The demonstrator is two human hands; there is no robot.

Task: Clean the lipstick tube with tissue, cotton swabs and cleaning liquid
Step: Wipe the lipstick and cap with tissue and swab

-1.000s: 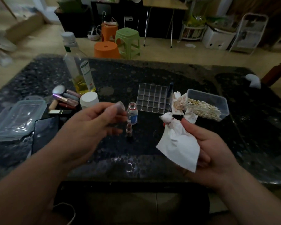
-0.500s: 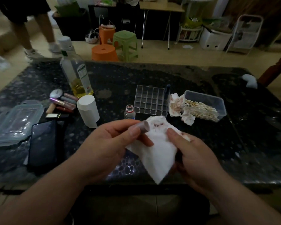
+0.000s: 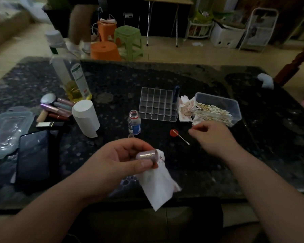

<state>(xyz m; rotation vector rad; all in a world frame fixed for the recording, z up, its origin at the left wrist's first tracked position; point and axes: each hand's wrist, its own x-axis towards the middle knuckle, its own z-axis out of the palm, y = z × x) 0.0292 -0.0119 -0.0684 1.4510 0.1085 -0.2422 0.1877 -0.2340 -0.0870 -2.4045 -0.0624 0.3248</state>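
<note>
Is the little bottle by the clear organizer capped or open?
Open: the bottle has a bare neck, and a red cap lies beside it.

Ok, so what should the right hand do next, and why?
Probably pick up the cotton swab lying by the red cap. The right hand hovers just beside it, the left hand holds the lipstick tube with the stained tissue, and the small bottle stands open.

Left hand (image 3: 119, 162) grips tube (image 3: 146, 155) and tissue (image 3: 158, 186); right hand (image 3: 214, 137) hovers, fingers loosely curled, beside a swab (image 3: 181, 137) on the table (image 3: 116, 79).
</note>
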